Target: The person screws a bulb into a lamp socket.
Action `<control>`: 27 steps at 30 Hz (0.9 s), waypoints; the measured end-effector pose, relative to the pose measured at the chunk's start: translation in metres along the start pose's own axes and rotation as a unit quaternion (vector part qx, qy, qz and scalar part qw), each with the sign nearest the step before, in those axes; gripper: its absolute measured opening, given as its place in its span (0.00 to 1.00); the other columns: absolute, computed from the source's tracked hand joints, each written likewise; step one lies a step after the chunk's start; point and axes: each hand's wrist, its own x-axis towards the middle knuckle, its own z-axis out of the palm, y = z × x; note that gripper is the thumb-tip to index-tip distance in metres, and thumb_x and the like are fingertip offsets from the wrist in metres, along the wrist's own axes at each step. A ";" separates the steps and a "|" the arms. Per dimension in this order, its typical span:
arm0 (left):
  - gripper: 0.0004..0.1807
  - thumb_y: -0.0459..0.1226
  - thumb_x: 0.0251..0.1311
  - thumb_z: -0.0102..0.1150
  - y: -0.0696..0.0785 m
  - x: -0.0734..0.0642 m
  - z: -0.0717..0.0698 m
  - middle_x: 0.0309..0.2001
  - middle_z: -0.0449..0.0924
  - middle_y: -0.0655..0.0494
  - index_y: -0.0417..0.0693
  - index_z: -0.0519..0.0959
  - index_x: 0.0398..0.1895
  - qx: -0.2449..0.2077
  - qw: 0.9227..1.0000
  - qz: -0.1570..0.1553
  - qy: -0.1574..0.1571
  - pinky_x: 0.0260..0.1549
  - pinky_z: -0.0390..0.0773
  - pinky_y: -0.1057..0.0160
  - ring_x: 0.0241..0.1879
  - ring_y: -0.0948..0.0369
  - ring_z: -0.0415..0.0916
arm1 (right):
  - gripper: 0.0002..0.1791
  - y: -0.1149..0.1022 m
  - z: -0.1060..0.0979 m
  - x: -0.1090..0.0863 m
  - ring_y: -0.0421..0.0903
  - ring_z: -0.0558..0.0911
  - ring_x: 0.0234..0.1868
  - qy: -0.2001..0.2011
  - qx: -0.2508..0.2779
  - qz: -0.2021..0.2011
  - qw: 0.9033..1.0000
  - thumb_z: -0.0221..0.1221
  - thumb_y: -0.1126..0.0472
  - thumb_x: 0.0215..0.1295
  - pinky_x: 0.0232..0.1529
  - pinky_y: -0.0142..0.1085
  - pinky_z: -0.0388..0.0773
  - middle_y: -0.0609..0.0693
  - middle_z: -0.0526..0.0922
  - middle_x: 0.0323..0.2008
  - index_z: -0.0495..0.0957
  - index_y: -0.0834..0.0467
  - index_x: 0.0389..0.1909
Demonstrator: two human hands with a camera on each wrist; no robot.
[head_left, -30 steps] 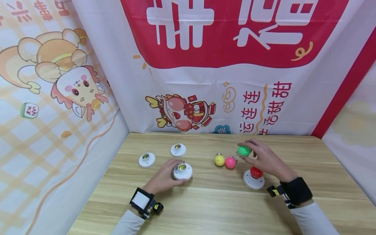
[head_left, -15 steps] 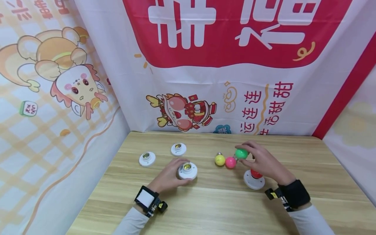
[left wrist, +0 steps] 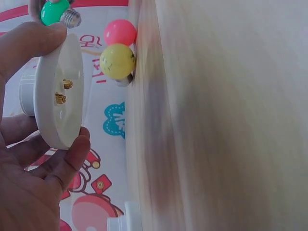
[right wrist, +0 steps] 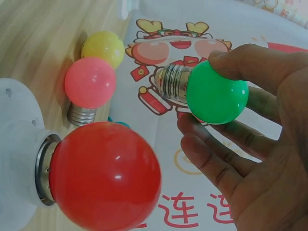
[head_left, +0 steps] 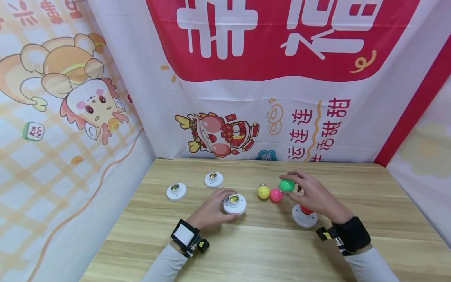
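My left hand (head_left: 213, 209) grips a round white lamp socket (head_left: 235, 204) by its edge, its brass-lined opening facing up. In the left wrist view the socket's hollow underside, with two brass screws, is off the table. My right hand (head_left: 313, 194) pinches a green light bulb (right wrist: 216, 91) between thumb and fingers, its metal screw base pointing away from the palm. Below that hand, a red bulb (right wrist: 106, 175) sits in another white socket (head_left: 304, 216). A pink bulb (head_left: 276, 195) and a yellow bulb (head_left: 263, 192) lie side by side, just left of the green one.
Two more white sockets, one at the left (head_left: 176, 191) and one farther back (head_left: 213, 179), stand on the wooden table (head_left: 253, 250). A printed cloth (head_left: 225, 98) hangs along the table's back edge.
My left hand has carried its white socket to the right, toward the bulbs. The right hand has shifted slightly left with the green bulb. The other sockets and bulbs stay put.
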 end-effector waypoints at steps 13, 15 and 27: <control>0.40 0.52 0.58 0.79 0.017 0.012 0.008 0.70 0.76 0.56 0.52 0.76 0.72 0.001 0.999 0.034 -0.002 0.71 0.78 0.50 0.70 0.59 0.73 | 0.33 -0.015 -0.002 0.000 0.45 0.82 0.52 0.003 0.019 -0.010 1.000 0.74 0.63 0.65 0.46 0.37 0.90 0.53 0.79 0.66 0.76 0.54 0.70; 0.40 0.52 0.57 0.79 0.019 0.014 0.010 0.71 0.76 0.56 0.52 0.76 0.71 0.000 0.999 0.038 -0.004 0.71 0.78 0.50 0.71 0.58 0.73 | 0.32 -0.017 -0.003 0.001 0.45 0.82 0.52 0.002 0.019 -0.010 1.000 0.74 0.62 0.65 0.46 0.39 0.90 0.53 0.79 0.66 0.76 0.54 0.69; 0.43 0.53 0.58 0.79 0.031 0.024 0.017 0.70 0.77 0.58 0.49 0.74 0.73 -0.015 0.998 0.048 -0.023 0.72 0.78 0.52 0.71 0.60 0.72 | 0.32 -0.028 -0.007 0.004 0.45 0.84 0.54 0.010 0.020 -0.046 0.999 0.75 0.64 0.63 0.47 0.41 0.91 0.52 0.81 0.64 0.76 0.54 0.67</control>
